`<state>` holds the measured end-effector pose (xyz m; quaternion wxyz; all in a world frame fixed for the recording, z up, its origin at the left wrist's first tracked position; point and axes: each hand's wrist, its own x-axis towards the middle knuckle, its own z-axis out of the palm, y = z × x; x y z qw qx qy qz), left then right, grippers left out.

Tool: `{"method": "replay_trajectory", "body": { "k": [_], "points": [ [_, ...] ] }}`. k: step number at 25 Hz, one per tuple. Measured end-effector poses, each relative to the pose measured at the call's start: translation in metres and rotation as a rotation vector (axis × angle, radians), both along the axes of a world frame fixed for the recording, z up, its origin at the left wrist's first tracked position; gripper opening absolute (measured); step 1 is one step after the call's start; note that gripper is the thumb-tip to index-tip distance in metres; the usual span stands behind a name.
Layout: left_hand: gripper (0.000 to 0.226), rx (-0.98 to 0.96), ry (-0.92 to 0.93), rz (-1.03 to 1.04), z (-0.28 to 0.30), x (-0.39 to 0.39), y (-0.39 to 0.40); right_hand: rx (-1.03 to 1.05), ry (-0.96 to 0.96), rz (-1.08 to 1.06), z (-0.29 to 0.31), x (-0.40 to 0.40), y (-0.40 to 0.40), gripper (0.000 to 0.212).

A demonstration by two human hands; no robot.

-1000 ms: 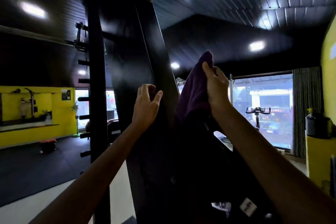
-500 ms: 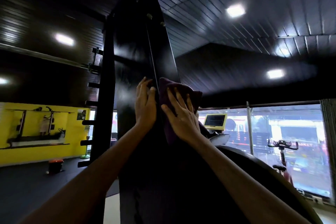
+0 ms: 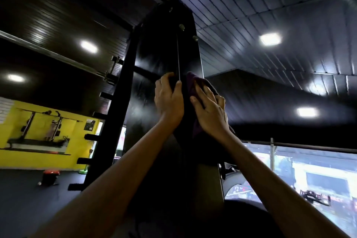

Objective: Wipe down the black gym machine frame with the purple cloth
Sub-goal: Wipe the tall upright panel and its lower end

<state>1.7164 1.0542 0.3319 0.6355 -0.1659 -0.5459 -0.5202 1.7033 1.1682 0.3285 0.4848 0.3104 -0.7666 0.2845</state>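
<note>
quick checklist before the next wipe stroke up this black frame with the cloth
1. Purple cloth flat against the black frame: ok.
2. Right hand pressing the cloth, fingers spread: ok.
3. Left hand steadying the frame edge: ok.
4. Bolts above in the stroke path, may snag cloth: not ok.
5. Frame surface already clean: cannot tell, too dark.

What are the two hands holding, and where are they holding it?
The right hand presses the purple cloth flat against the black machine frame, fingers over the cloth's upper part. The left hand grips the frame's front edge.
</note>
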Motion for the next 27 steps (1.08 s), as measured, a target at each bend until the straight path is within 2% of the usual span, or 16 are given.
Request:
{"method": "replay_trajectory", "body": {
  "k": [2, 6, 8, 11, 13, 19, 22, 24, 26, 27],
  "points": [
    [0.040, -0.023, -0.026, -0.113, 0.002, -0.008, -0.001, -0.020, 0.044, -0.035, 0.021, -0.008, -0.005, 0.049],
    [0.043, -0.057, -0.037, -0.124, 0.000, -0.018, -0.006, -0.068, 0.061, -0.094, 0.099, -0.039, -0.025, 0.048],
    [0.044, -0.071, -0.020, -0.122, 0.002, -0.022, -0.006, -0.057, 0.062, -0.026, 0.147, -0.055, -0.039, 0.049],
    [0.059, -0.073, 0.014, -0.132, 0.002, -0.027, -0.006, -0.080, 0.019, 0.033, 0.195, -0.066, -0.055, 0.047],
    [0.063, -0.063, 0.025, -0.137, 0.003, -0.029, -0.007, -0.073, 0.029, 0.024, 0.199, -0.060, -0.060, 0.045],
    [0.060, -0.056, 0.041, -0.151, 0.003, -0.026, -0.006, 0.022, 0.204, 0.070, 0.150, -0.047, -0.047, 0.045],
    [0.075, -0.069, 0.050, -0.130, 0.003, -0.028, -0.007, -0.035, 0.120, 0.130, 0.182, -0.050, -0.058, 0.049],
    [0.083, -0.073, 0.048, -0.094, 0.001, -0.029, -0.006, -0.134, 0.059, 0.085, 0.200, -0.059, -0.062, 0.062],
    [0.072, -0.040, 0.078, -0.086, 0.000, -0.026, -0.005, -0.147, 0.057, 0.053, 0.208, -0.075, -0.062, 0.071],
    [0.065, -0.014, 0.103, -0.089, -0.001, -0.024, -0.005, -0.132, 0.065, 0.054, 0.202, -0.073, -0.062, 0.068]
  ]
}}
